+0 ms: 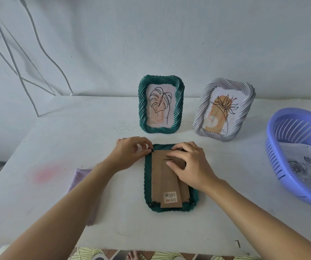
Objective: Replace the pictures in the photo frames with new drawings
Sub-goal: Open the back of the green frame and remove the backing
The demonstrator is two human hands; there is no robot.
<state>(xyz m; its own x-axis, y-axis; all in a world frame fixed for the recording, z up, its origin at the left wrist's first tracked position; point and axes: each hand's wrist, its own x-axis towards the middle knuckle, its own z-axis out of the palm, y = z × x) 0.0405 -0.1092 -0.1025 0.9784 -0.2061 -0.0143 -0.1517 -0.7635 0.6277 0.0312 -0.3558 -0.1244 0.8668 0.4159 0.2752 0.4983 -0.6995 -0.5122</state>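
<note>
A green ribbed photo frame (148,177) lies face down in the middle of the white table, its brown cardboard back (157,177) with a barcode sticker facing up. My left hand (130,152) pinches a small black clip at the frame's upper left corner. My right hand (190,164) rests with its fingers on the top of the cardboard back. Behind, a second green frame (161,104) with a leaf drawing and a silver frame (224,109) with a plant drawing stand upright.
A purple slotted basket (274,147) at the right edge holds paper sheets with a grey rose drawing (299,166). A lilac cloth (79,177) lies under my left forearm. White wall and cables stand behind; the table's front edge is near my body.
</note>
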